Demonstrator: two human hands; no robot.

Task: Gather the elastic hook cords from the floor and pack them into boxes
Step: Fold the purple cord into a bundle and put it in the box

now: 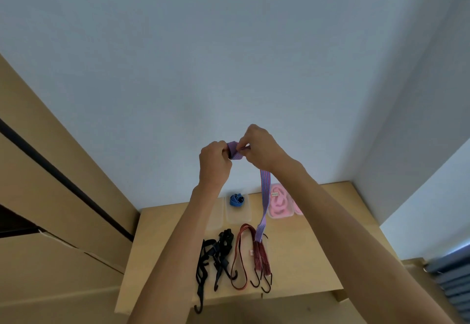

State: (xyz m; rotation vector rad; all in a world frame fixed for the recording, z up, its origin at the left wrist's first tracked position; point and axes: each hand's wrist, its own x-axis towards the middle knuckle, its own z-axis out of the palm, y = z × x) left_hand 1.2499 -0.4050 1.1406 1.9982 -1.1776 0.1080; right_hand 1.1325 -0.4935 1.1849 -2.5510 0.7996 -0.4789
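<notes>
Left hand (215, 162) and right hand (256, 147) both pinch the rolled end of a purple elastic hook cord (264, 196), raised above the floor (305, 247), tail hanging down toward the red cords (250, 255).

Soft, even daylight; slight blur, wide-angle bending at edges.

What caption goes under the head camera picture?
Both hands, left and right, roll up a purple cord above the black and red cords.
</notes>
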